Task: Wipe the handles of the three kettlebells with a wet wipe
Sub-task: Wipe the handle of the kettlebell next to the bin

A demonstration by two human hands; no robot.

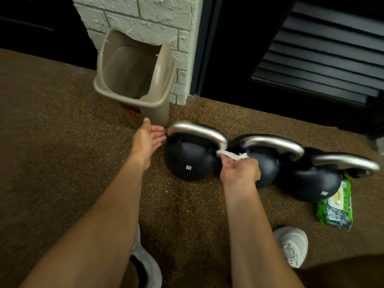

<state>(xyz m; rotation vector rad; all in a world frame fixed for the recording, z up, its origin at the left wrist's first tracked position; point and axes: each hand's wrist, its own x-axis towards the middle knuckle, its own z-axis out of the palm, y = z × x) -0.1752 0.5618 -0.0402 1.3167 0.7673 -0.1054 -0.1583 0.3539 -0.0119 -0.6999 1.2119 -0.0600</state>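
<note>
Three black kettlebells with silver handles stand in a row on the speckled floor: the left one [191, 161] marked 8KG, the middle one [268, 163] and the right one [309, 183]. My right hand [239, 169] pinches a white wet wipe [230, 155] at the right end of the left kettlebell's handle [197, 130]. My left hand [147, 142] has straight fingers, its tips at the left end of that same handle.
A beige plastic bin [135, 80] stands just behind the left kettlebell, against a white brick pillar [149, 21]. A green pack of wet wipes [336, 206] lies right of the kettlebells. My white shoes [293, 245] are on the floor below.
</note>
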